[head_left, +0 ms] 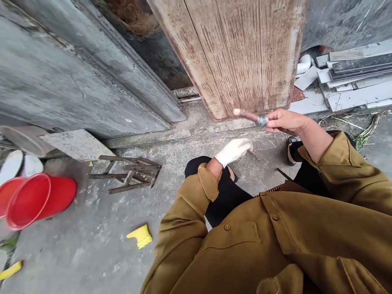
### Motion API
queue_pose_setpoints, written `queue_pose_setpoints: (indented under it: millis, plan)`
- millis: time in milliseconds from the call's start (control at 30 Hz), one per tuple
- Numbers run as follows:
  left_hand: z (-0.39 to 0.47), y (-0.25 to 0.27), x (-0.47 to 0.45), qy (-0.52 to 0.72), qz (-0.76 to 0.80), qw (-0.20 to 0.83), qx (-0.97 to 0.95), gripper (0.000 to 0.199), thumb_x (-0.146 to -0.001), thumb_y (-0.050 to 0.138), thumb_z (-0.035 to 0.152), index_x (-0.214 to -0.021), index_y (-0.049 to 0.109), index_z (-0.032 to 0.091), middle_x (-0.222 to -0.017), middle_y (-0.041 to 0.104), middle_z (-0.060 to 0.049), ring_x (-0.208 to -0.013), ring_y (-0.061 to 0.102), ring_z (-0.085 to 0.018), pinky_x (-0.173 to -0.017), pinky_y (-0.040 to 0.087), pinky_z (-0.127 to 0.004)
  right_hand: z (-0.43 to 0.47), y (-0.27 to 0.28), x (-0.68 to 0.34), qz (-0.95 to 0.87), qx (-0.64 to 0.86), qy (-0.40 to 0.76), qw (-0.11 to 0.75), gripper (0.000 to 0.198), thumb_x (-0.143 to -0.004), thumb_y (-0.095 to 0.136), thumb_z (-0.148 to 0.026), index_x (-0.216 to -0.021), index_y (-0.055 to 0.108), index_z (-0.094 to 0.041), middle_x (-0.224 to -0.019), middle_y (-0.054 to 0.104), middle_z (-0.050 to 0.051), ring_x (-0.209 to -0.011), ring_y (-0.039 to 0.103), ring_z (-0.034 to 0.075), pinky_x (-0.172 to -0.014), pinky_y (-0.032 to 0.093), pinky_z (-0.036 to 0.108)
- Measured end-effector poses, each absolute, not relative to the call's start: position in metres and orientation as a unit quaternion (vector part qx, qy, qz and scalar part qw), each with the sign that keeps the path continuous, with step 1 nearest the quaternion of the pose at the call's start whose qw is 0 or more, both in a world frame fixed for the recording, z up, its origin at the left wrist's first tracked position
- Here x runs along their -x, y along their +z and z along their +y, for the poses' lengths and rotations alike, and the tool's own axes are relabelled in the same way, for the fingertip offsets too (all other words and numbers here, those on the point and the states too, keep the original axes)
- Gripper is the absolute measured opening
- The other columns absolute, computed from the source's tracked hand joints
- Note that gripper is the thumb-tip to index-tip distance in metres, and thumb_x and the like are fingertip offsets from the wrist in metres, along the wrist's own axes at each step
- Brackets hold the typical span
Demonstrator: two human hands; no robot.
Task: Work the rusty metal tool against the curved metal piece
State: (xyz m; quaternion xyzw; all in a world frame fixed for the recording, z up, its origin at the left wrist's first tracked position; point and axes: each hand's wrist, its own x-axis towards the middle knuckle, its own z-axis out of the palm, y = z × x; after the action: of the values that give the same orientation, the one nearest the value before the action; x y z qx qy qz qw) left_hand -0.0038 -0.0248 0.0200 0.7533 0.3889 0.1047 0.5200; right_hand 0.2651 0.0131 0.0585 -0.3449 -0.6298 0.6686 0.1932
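One brown stick (249,116) — pale-tipped, wrapped silvery.

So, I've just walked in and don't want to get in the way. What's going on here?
The bare right hand holds a stick with what looks like wire wound round it, in front of the lower part of a wooden panel. The white-gloved left hand is lower down, by a thin twig-like thing; whether it grips that is hard to tell. Off to the left, a small stool and red buckets are on the ground.
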Motion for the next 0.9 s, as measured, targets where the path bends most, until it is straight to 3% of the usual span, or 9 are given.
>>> queue_pose_setpoints:
  millis: [100, 233, 300, 367, 467, 567, 733, 800, 900]
  plan:
    - [-0.027, 0.025, -0.003, 0.044, 0.380, 0.354, -0.854, 0.033, -0.100, 0.043, 0.036, -0.094, 0.068, 0.017, -0.085, 0.069, -0.004, -0.078, 0.062, -0.017, -0.073, 0.042, -0.027, 0.016, 0.055, -0.255, -0.627, 0.482, 0.581, 0.194, 0.030, -0.093, 0.056, -0.044, -0.083, 0.055, -0.016, -0.067, 0.051, 0.000, -0.055, 0.041, 0.008, -0.055, 0.032, 0.024]
    - [-0.029, 0.016, -0.007, -0.007, 0.388, 0.199, -0.900, 0.035, -0.102, 0.042, 0.038, -0.107, 0.070, 0.018, -0.100, 0.072, -0.008, -0.091, 0.067, -0.022, -0.079, 0.044, -0.030, 0.020, 0.045, -0.249, -0.733, 0.525, 0.420, -0.100, 0.022, -0.088, 0.061, -0.034, -0.076, 0.059, -0.015, -0.068, 0.057, 0.003, -0.060, 0.050, 0.012, -0.059, 0.034, 0.027]
    - [-0.028, 0.006, -0.006, -0.006, 0.392, 0.188, -0.901, 0.033, -0.101, 0.044, 0.037, -0.105, 0.071, 0.018, -0.100, 0.073, -0.008, -0.092, 0.067, -0.022, -0.081, 0.045, -0.030, 0.018, 0.043, -0.250, -0.750, 0.432, 0.439, -0.240, 0.019, -0.085, 0.064, -0.031, -0.075, 0.061, -0.015, -0.065, 0.058, 0.001, -0.059, 0.050, 0.012, -0.059, 0.034, 0.027]
    - [-0.027, -0.003, -0.005, 0.013, 0.393, 0.215, -0.894, 0.030, -0.100, 0.047, 0.034, -0.105, 0.072, 0.018, -0.103, 0.073, -0.007, -0.097, 0.067, -0.022, -0.086, 0.046, -0.030, 0.015, 0.045, -0.253, -0.733, 0.319, 0.516, -0.307, 0.019, -0.083, 0.066, -0.032, -0.077, 0.062, -0.015, -0.063, 0.057, -0.001, -0.057, 0.049, 0.011, -0.058, 0.035, 0.026]
    - [-0.028, -0.013, -0.007, 0.051, 0.387, 0.306, -0.868, 0.029, -0.100, 0.048, 0.030, -0.109, 0.072, 0.016, -0.108, 0.073, -0.007, -0.101, 0.066, -0.021, -0.091, 0.047, -0.029, 0.014, 0.054, -0.260, -0.706, 0.235, 0.623, -0.241, 0.031, -0.080, 0.071, -0.045, -0.081, 0.063, -0.015, -0.065, 0.056, -0.002, -0.058, 0.050, 0.010, -0.057, 0.035, 0.024]
    - [-0.031, -0.019, -0.013, 0.079, 0.388, 0.380, -0.836, 0.032, -0.101, 0.046, 0.031, -0.111, 0.071, 0.015, -0.106, 0.073, -0.006, -0.096, 0.066, -0.018, -0.089, 0.048, -0.027, 0.016, 0.062, -0.267, -0.687, 0.259, 0.676, -0.067, 0.042, -0.078, 0.072, -0.055, -0.079, 0.061, -0.015, -0.065, 0.054, -0.003, -0.057, 0.046, 0.008, -0.056, 0.034, 0.023]
    - [-0.033, -0.019, -0.018, 0.086, 0.376, 0.398, -0.832, 0.032, -0.102, 0.043, 0.033, -0.109, 0.070, 0.018, -0.105, 0.072, -0.004, -0.095, 0.065, -0.016, -0.091, 0.046, -0.025, 0.014, 0.056, -0.262, -0.572, 0.385, 0.698, 0.193, 0.040, -0.080, 0.072, -0.055, -0.082, 0.059, -0.016, -0.065, 0.051, -0.002, -0.053, 0.040, 0.007, -0.050, 0.031, 0.023]
    - [-0.031, -0.018, -0.018, 0.078, 0.383, 0.390, -0.834, 0.033, -0.102, 0.043, 0.033, -0.109, 0.070, 0.017, -0.105, 0.072, -0.005, -0.096, 0.065, -0.016, -0.091, 0.045, -0.025, 0.014, 0.052, -0.259, -0.555, 0.433, 0.672, 0.230, 0.038, -0.083, 0.069, -0.054, -0.084, 0.058, -0.017, -0.064, 0.050, -0.001, -0.053, 0.039, 0.008, -0.048, 0.030, 0.023]
    - [-0.030, -0.019, -0.018, 0.062, 0.394, 0.371, -0.839, 0.031, -0.101, 0.046, 0.035, -0.106, 0.071, 0.016, -0.104, 0.072, -0.008, -0.095, 0.066, -0.018, -0.088, 0.044, -0.025, 0.021, 0.048, -0.260, -0.619, 0.529, 0.561, 0.151, 0.031, -0.089, 0.063, -0.048, -0.081, 0.058, -0.018, -0.066, 0.054, 0.002, -0.056, 0.044, 0.010, -0.052, 0.034, 0.024]
